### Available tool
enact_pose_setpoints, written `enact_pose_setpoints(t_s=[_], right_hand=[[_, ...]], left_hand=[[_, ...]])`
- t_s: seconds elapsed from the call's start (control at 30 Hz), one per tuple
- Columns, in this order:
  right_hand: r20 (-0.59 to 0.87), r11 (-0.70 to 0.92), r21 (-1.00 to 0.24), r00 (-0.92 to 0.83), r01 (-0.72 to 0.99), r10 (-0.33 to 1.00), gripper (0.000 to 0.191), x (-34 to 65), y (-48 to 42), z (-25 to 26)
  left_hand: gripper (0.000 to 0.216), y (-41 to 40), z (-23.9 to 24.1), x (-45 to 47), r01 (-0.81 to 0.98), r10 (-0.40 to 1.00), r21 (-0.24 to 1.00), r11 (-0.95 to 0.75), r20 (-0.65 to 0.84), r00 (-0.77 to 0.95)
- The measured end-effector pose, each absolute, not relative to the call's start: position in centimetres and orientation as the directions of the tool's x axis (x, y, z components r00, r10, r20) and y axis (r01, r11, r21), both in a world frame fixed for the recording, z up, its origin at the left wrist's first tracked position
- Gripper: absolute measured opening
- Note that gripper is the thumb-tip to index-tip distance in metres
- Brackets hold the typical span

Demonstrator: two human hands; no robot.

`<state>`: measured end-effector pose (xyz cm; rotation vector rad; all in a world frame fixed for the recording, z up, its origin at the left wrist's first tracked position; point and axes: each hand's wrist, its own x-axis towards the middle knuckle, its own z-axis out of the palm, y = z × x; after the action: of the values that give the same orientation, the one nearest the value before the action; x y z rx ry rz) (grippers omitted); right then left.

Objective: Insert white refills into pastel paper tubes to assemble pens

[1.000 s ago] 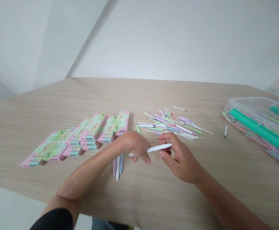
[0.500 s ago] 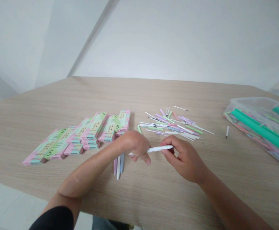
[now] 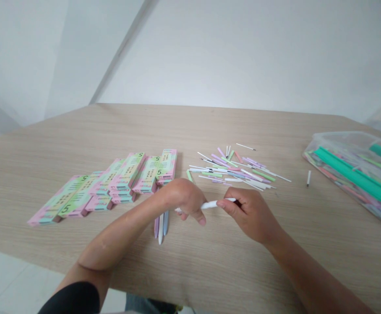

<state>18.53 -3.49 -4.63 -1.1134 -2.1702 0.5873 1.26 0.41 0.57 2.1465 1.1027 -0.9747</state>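
Observation:
A white pen (image 3: 212, 204) lies nearly level between my two hands, above the table. My left hand (image 3: 190, 203) is closed around its left part, wrist bent, most fingers hidden behind the hand. At the tapered right end, my right hand (image 3: 247, 213) pinches the pen between thumb and fingers. Below my left wrist, a few pens, including a white one (image 3: 161, 229), a purple one (image 3: 156, 226) and a blue one (image 3: 166, 223), lie on the table, their upper ends hidden by the arm. Beyond my right hand spreads a loose pile of pen parts and refills (image 3: 233, 170).
Pink and green boxes (image 3: 130, 172) marked 5 are stacked at the left. A clear plastic container (image 3: 328, 138) with green strips and many pen parts stands at the right. A short white piece (image 3: 308, 179) lies alone on the wooden table (image 3: 210, 270).
My right thumb and fingers have shifted left along the pen, covering more of its tapered end. My left hand keeps its hold. The view has moved slightly.

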Motion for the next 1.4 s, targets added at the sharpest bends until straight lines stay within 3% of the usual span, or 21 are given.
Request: enact_pose_setpoints(t_s=[0.3, 0.5, 0.7, 1.4], right_hand=[[0.341, 0.527, -0.723, -0.434, 0.446, 0.834, 0.022, 18.6, -3.6, -4.9], [0.351, 0.548, -0.735, -0.469, 0.398, 0.811, 0.04, 19.4, -3.9, -4.7], [0.362, 0.621, -0.648, -0.539, 0.441, 0.761, 0.002, 19.6, -3.6, -4.0], [0.359, 0.612, -0.578, -0.505, 0.54, 0.785, 0.035, 19.1, -3.3, -4.3]], left_hand=[[0.034, 0.7, 0.5, 0.9, 0.832, 0.449, 0.197, -0.519, -0.765, 0.461], [0.038, 0.8, 0.7, 0.9, 0.823, 0.424, 0.181, -0.538, -0.786, 0.45], [0.038, 0.8, 0.5, 0.9, 0.835, 0.433, 0.184, -0.519, -0.785, 0.442], [0.045, 0.3, 0.5, 1.1, 0.846, 0.479, 0.132, -0.517, -0.774, 0.414]])
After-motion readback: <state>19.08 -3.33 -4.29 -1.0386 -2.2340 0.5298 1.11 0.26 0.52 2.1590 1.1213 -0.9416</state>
